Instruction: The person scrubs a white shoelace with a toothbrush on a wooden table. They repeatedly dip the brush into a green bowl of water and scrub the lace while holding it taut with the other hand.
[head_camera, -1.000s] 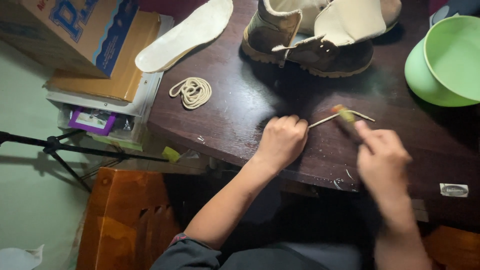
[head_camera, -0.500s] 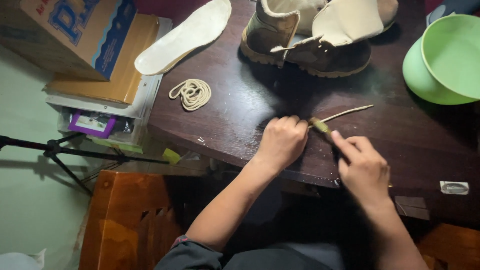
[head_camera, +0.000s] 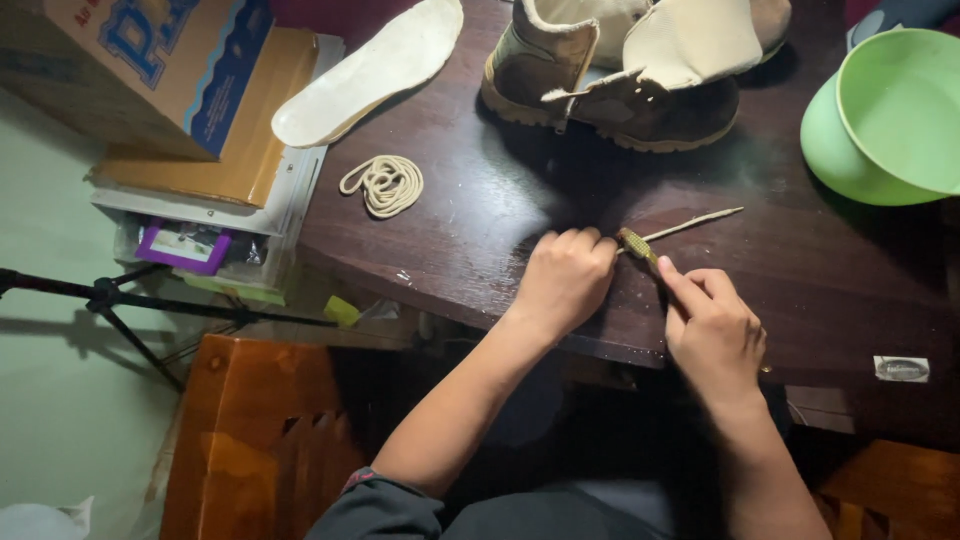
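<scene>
Crowding dark wooden table (head_camera: 480, 230), perhaps scuffed.

Bare tabletop (head_camera: 480, 230) lies open between the coiled cord (head_camera: 383, 184) and the left hand (head_camera: 563, 280), wide enough for a hand to pass. Farther back the boot (head_camera: 620, 75) blocks the middle, with the insole (head_camera: 370, 70) to its left. The green bowl (head_camera: 890, 115) closes the far right corner. A clear strip runs between boot and bowl. The right hand (head_camera: 715, 330) sits at the near edge, a small sticker (head_camera: 900, 369) beside it.
</scene>
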